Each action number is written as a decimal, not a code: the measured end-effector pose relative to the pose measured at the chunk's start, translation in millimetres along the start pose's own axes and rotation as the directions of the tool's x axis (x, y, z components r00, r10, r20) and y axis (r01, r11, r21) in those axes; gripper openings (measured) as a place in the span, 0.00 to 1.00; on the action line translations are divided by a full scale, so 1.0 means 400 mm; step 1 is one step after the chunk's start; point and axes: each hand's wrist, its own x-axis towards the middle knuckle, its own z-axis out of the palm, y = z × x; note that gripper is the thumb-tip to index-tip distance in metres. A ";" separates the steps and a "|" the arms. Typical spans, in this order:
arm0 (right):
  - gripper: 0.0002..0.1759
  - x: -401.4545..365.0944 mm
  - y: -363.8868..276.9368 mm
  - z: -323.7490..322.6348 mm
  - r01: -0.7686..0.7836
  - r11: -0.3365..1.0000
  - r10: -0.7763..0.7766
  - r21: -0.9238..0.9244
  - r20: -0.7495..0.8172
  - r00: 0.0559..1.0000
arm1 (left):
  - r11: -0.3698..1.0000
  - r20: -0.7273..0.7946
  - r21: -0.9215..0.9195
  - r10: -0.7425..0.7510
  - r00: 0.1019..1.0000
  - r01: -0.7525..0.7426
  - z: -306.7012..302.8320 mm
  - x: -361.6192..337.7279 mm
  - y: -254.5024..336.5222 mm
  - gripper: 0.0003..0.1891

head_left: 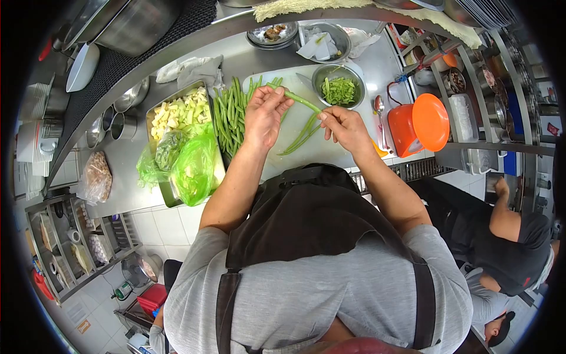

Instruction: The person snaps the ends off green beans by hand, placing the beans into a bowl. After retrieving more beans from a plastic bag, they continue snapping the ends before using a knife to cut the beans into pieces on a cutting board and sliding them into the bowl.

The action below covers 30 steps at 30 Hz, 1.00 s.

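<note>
Both my hands hold one long green bean [303,101] stretched between them above a white cutting board [321,154]. My left hand [266,115] pinches its left end, and my right hand [345,126] pinches the other end. A few loose beans [302,139] lie on the board below. Left of my left hand is a pile of whole green beans [230,115]. A metal bowl of cut green pieces [338,89] stands on the board behind my right hand. Part of a knife blade [305,79] shows beside the bowl.
A metal tray [171,196] at left holds chopped vegetables and green plastic bags [193,168]. An orange scale [404,128] stands at right. Bowls [273,34] line the back. Overhead runs a metal shelf [177,52]. Other people [498,242] are at the lower right.
</note>
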 end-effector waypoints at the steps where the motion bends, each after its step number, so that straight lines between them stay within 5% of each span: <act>1: 0.14 0.000 -0.001 -0.004 0.000 1.000 0.000 0.000 0.000 1.000 | 1.000 0.042 0.000 -0.027 0.999 0.028 -0.017 0.001 -0.007 0.05; 4: 0.12 0.000 -0.009 -0.019 -0.009 0.995 0.012 0.103 -0.029 1.000 | 0.990 0.098 0.084 -0.124 0.987 0.116 -0.037 -0.006 -0.005 0.04; 7: 0.10 0.009 -0.044 -0.032 0.135 0.952 -0.075 0.276 -0.215 0.974 | 0.953 0.177 0.202 -0.261 0.949 0.225 -0.048 -0.030 -0.021 0.05; 14: 0.08 0.034 -0.007 -0.015 0.201 0.969 -0.156 0.142 -0.280 0.947 | 0.835 0.377 0.485 -0.469 0.799 0.261 -0.037 -0.078 -0.108 0.07; 16: 0.06 0.031 0.038 0.000 0.384 0.895 -0.425 -0.227 -0.170 0.889 | 0.884 0.293 0.447 -0.291 0.911 0.139 -0.038 -0.066 -0.114 0.07; 17: 0.05 0.010 0.016 0.005 0.350 0.903 -0.384 -0.251 -0.104 0.917 | 0.883 0.291 0.447 -0.291 0.911 0.139 -0.042 -0.052 -0.110 0.07; 19: 0.05 0.009 0.049 0.003 0.358 0.902 -0.394 -0.240 -0.120 0.911 | 0.883 -0.041 0.452 -0.123 0.992 0.128 -0.065 -0.005 -0.085 0.08; 21: 0.05 0.021 0.068 -0.022 0.371 0.888 -0.428 -0.273 -0.188 0.884 | 0.486 -0.101 0.871 0.044 0.994 0.067 -0.201 0.087 -0.109 0.14; 22: 0.05 0.026 0.061 -0.038 0.371 0.888 -0.427 -0.271 -0.190 0.884 | 0.483 -0.101 0.873 0.043 0.994 0.068 -0.235 0.085 -0.102 0.14; 24: 0.06 0.038 0.022 -0.082 0.283 0.904 -0.388 -0.321 -0.337 0.858 | -0.003 0.050 0.999 0.282 0.958 -0.051 -0.257 0.089 -0.087 0.13; 28: 0.07 0.089 0.033 -0.155 0.253 0.871 -0.426 -0.421 -0.389 0.817 | -0.266 0.056 0.964 0.281 0.958 0.022 -0.221 0.068 -0.064 0.15; 30: 0.09 0.123 0.080 -0.186 0.247 0.635 -0.524 -0.731 -0.174 0.834 | -0.331 0.269 0.932 0.358 0.894 -0.148 -0.152 0.036 -0.083 0.13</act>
